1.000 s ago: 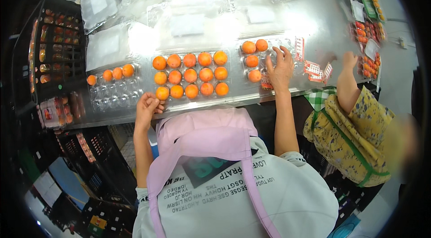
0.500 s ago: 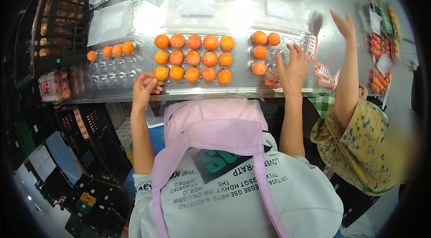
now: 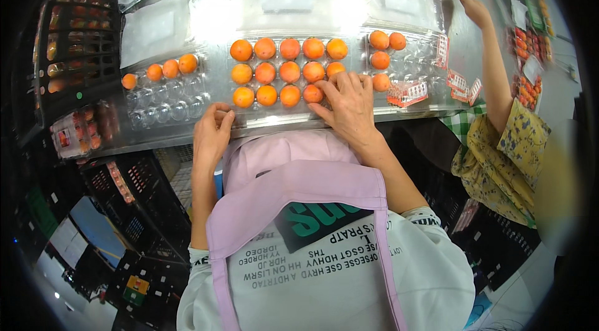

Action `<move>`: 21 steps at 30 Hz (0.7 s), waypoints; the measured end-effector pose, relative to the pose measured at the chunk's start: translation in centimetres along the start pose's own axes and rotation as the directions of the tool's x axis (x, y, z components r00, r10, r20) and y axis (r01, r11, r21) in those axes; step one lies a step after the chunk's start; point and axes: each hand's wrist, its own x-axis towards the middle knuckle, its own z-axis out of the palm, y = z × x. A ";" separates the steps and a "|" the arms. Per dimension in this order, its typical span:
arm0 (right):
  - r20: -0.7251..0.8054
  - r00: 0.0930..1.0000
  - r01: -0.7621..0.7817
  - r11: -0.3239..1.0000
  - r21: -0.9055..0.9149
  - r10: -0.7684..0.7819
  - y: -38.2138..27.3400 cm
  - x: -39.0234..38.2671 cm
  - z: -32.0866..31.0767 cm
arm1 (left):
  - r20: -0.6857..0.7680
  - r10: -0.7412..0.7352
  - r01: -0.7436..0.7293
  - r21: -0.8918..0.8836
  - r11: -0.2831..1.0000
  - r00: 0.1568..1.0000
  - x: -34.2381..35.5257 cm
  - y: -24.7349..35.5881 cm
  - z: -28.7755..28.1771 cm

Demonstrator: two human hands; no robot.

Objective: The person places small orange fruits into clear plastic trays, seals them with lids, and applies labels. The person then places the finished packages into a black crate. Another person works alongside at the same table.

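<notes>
1. The right hand [image 3: 350, 106] is over the near right corner of the middle tray [image 3: 278, 84], close to the near edge of the tabletop [image 3: 468, 47]. Its thumb and first finger are apart, one on each side of the fourth orange fruit [image 3: 313, 93] in the near row. I cannot tell if they pinch it. The other fingers are bent and close together.
2. The left hand [image 3: 213, 133] is at the tabletop's near edge, just beside the tray's near left corner. Its fingers are half bent, with the thumb a little way from them. I cannot tell if they touch the tray.
3. The middle tray is clear. Fruit fills its far and middle rows, five in each. Four show in the near row; the hand hides the last spot.
4. Toward the tabletop's left edge, the left tray [image 3: 165, 94] has four fruits along its far side.
5. Toward the right edge, the right tray [image 3: 412, 59] has four fruits. Red and white labels [image 3: 407, 94] lie on its near side, and more labels lie to the right. Their print is too small to read.
6. The pale shirt [image 3: 268, 268] has dark letters, upside down. A dark patch [image 3: 318, 225] has big green ones.
</notes>
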 end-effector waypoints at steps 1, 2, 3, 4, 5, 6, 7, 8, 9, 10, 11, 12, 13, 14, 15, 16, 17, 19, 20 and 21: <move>0.007 1.000 -0.019 1.000 -0.017 0.019 -0.2 0.0 0.0 | -0.004 0.026 -0.026 0.066 0.997 1.000 -0.2 0.8 -0.7; 0.013 0.999 -0.038 0.999 -0.034 0.038 -0.3 0.0 0.0 | -0.006 0.053 -0.052 0.132 0.990 0.999 -0.2 1.5 -1.3; 0.016 0.999 -0.050 0.998 -0.047 0.051 -0.5 0.0 0.0 | -0.017 0.059 -0.057 0.120 0.991 0.998 -0.4 2.0 -1.7; 0.022 0.998 -0.061 0.996 -0.062 0.062 -0.7 0.0 0.0 | -0.031 0.088 -0.085 0.076 0.993 0.996 -0.4 2.6 -2.1; 0.027 0.997 -0.071 0.995 -0.076 0.073 -0.9 0.0 0.0 | -0.047 0.115 -0.114 0.032 0.993 0.992 -0.4 3.2 -2.3; 0.029 0.996 -0.082 0.993 -0.090 0.084 -1.1 0.2 0.0 | -0.065 0.143 -0.144 -0.009 0.990 0.988 -0.3 3.7 -2.4; 0.029 0.996 -0.080 0.994 -0.072 0.082 -1.1 0.3 0.0 | -0.054 0.156 -0.160 -0.071 0.985 0.986 -0.1 4.1 -2.4; 0.029 0.996 -0.079 0.995 -0.054 0.080 -0.9 0.4 0.0 | -0.043 0.170 -0.174 -0.133 0.976 0.984 0.2 4.5 -2.3; 0.029 0.997 -0.071 0.997 -0.035 0.072 -0.7 0.4 0.0 | -0.039 0.182 -0.186 -0.195 0.963 0.983 0.4 4.8 -2.1; 0.023 0.997 -0.078 0.997 0.017 0.078 -0.6 0.3 -0.2 | -0.007 0.208 -0.202 -0.269 0.942 0.978 0.5 5.0 -1.6; 0.018 0.996 -0.085 0.994 0.069 0.084 -0.5 0.1 -0.5 | 0.024 0.236 -0.214 -0.342 0.915 0.971 0.7 5.0 -0.9; 0.015 0.996 -0.089 0.989 0.120 0.088 -0.5 0.0 -0.9 | 0.051 0.264 -0.220 -0.415 0.883 0.963 0.9 5.0 -0.2; 0.050 0.986 -0.168 0.939 0.301 0.160 -0.6 -0.1 -1.2 | 0.146 0.301 -0.189 -0.510 0.839 0.942 1.2 5.0 0.5; 0.099 0.970 -0.244 0.850 0.468 0.224 -0.7 -0.3 -1.5 | 0.243 0.275 -0.099 -0.555 0.826 0.930 1.3 5.5 1.0; 0.155 0.947 -0.315 0.722 0.616 0.281 -0.7 -0.4 -1.8 | 0.343 0.255 -0.007 -0.584 0.812 0.904 1.4 6.4 1.4; 0.124 0.958 -0.276 0.714 0.643 0.259 -0.8 -0.5 -1.9 | 0.440 0.237 0.089 -0.603 0.793 0.866 1.4 7.2 1.8; 0.092 0.967 -0.235 0.705 0.669 0.235 -0.8 -0.5 -2.0 | 0.492 0.228 0.137 -0.600 0.788 0.840 1.3 7.9 2.1; 0.050 0.975 -0.187 0.680 0.709 0.217 -0.9 -0.6 -2.2 | 0.591 0.215 0.230 -0.585 0.777 0.777 1.0 9.0 2.6; 0.041 0.975 -0.179 0.663 0.727 0.218 -1.1 -0.6 -2.3 | 0.634 0.264 0.263 -0.613 0.745 0.727 1.0 9.1 2.8; 0.032 0.975 -0.169 0.644 0.746 0.220 -1.1 -0.6 -2.2 | 0.669 0.312 0.298 -0.634 0.714 0.674 1.1 9.0 3.0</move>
